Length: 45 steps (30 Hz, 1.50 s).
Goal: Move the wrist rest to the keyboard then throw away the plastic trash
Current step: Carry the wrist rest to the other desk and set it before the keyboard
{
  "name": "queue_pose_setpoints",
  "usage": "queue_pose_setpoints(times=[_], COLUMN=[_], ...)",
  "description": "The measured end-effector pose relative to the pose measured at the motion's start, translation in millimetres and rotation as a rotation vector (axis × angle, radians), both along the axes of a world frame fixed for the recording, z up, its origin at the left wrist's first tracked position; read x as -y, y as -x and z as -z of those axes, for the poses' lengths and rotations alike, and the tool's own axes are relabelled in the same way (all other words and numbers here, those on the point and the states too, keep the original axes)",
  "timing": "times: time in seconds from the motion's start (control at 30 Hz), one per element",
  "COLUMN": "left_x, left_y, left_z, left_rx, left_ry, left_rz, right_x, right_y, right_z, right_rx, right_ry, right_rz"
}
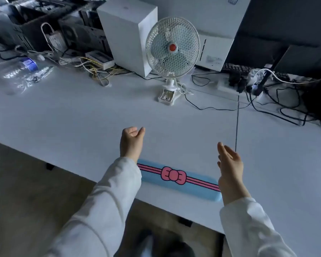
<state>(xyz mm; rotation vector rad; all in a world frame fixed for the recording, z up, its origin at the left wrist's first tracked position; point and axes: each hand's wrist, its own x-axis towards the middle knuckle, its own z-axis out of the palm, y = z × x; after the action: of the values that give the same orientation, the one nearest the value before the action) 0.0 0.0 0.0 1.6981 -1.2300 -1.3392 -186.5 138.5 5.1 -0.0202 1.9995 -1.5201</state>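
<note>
A light blue wrist rest [176, 178] with pink stripes and a pink bow lies near the front edge of the white desk [82, 115]. My left hand [131, 140] hovers above its left end, fingers loosely curled, holding nothing. Over the rest's right end, my right hand [230, 165] is open with fingers apart and holds nothing. A black keyboard [237, 68] sits at the back right, partly hidden among cables. A crushed clear plastic bottle with a blue label [24, 66] and clear plastic wrap [32, 76] lie at the far left of the desk.
A white clip-on fan [172, 49] stands at the desk's middle back, before white boxes [126, 28]. Black cables and a power strip [228, 89] crowd the right side, next to a dark monitor [295, 30]. Computer cases and tangled wires [93, 65] fill the back left.
</note>
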Motion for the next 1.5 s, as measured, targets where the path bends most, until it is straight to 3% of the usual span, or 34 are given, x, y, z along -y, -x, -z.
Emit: queue_pose_setpoints(times=[0.37,1.0,1.3,1.5], left_x=[-22.1,-16.7,-10.4,-13.6], left_y=[-32.6,-51.3,-54.6,-42.2], left_z=[79.4,116.8,137.0,118.3], left_rx=[0.187,0.407,0.353,0.205], left_ry=[-0.185,-0.284,-0.296,-0.307], left_rz=[0.087,0.209,0.110,0.000], right_x=[-53.5,-56.2,-58.7,-58.1], right_y=[-11.3,7.2,15.9,18.8], right_z=[70.4,112.2,121.6,119.1], right_rx=[0.050,0.021,0.014,0.054], right_ry=[-0.213,-0.504,-0.487,-0.384], right_rz=[0.123,-0.028,-0.075,-0.087])
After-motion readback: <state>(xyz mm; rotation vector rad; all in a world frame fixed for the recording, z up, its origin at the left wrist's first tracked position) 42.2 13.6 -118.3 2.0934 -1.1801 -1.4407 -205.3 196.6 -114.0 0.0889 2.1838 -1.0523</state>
